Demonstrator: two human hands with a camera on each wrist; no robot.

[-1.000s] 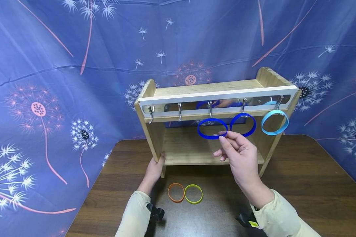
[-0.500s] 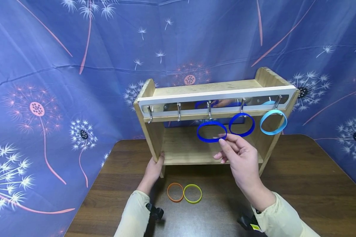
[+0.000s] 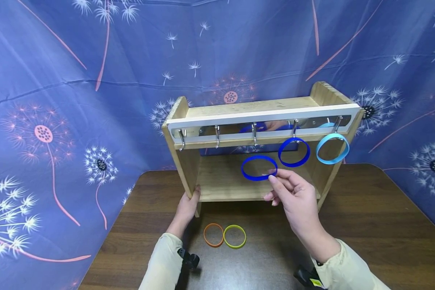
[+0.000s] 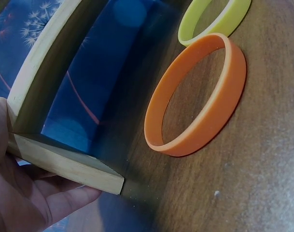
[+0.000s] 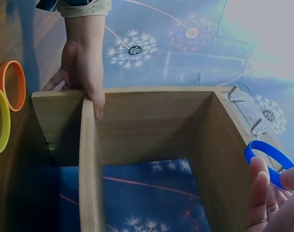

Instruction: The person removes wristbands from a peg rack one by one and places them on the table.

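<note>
My right hand (image 3: 299, 199) pinches a dark blue wristband (image 3: 243, 171) between thumb and fingertips, in front of the wooden shelf (image 3: 235, 189) and below its middle hook (image 3: 255, 135). In the right wrist view the same blue band (image 5: 270, 151) juts from the fingertips. My left hand (image 3: 186, 207) grips the lower left side of the shelf; the left wrist view has its thumb and fingers around the wooden edge (image 4: 64, 166). Another dark blue wristband (image 3: 282, 157) hangs on the fourth hook from the left, and a light blue wristband (image 3: 320, 155) on the rightmost hook.
An orange wristband (image 3: 204, 237) and a yellow wristband (image 3: 244, 241) lie side by side on the brown table (image 3: 130, 241) before the shelf. Two hooks on the left of the rail hold nothing. A blue dandelion-print cloth (image 3: 130, 108) hangs behind.
My right hand has lowered the dark blue wristband, away from the middle hook. The left hand keeps its grip on the shelf, and the hanging bands stay on their hooks.
</note>
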